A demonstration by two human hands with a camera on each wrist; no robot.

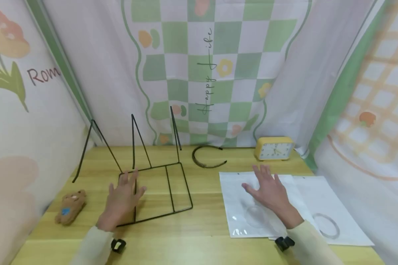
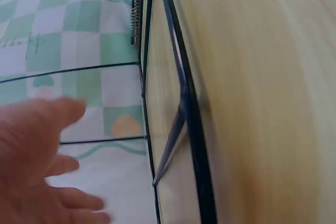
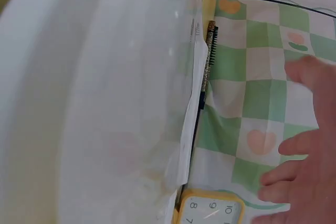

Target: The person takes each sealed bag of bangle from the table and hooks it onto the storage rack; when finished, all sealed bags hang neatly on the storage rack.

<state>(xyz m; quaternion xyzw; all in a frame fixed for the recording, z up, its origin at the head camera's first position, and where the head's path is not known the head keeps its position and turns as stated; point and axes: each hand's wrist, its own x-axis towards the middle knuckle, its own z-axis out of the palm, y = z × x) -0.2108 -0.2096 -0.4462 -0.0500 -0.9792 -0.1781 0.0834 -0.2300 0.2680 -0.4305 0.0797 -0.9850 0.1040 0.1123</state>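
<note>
My left hand (image 1: 122, 198) hovers over the left end of a black wire rack (image 1: 154, 219), fingers spread, holding nothing. The rack lies on the table with three V-shaped prongs standing up along its far side. In the left wrist view the thumb and fingers (image 2: 68, 200) are apart, beside the rack's dark bars. On the other side, my right hand (image 1: 272, 193) is spread above white, glossy plastic bags (image 1: 233, 206), also holding nothing. A second white bag (image 1: 341, 217) with a ring-shaped mark sticks out to the right. The right wrist view shows the fingers (image 3: 283, 174) loosely extended.
A brown bear plush (image 1: 71, 208) with a blue patch lies at the left edge. Behind the bags stands a yellow alarm clock (image 1: 274, 148). A dark toothed headband (image 1: 207, 166) lies at the back middle. Patterned cloth curtains (image 1: 212, 73) surround the wooden table (image 1: 185, 243).
</note>
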